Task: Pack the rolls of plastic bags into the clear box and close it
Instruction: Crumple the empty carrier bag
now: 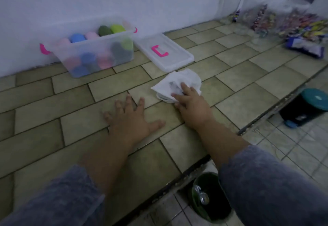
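**Nearest:** left hand, laid flat on the tiled counter with fingers spread, nothing held.

**Beside it:** right hand, fingers laid straight over a crumpled white wad, which is pressed rather than gripped. Whether it is cloth or bags cannot be told.

**Just beyond the wad:** lid, lying flat beside the box with its pink handle uppermost.

**Farthest, against the wall:** clear box, uncovered and filled with coloured rolls, well apart from both hands.

**Step:** packing is judged complete, as no loose rolls are seen; closing is not yet done.

**Next move:** the wad is to be released, and the lid lifted and seated squarely on the box rim.
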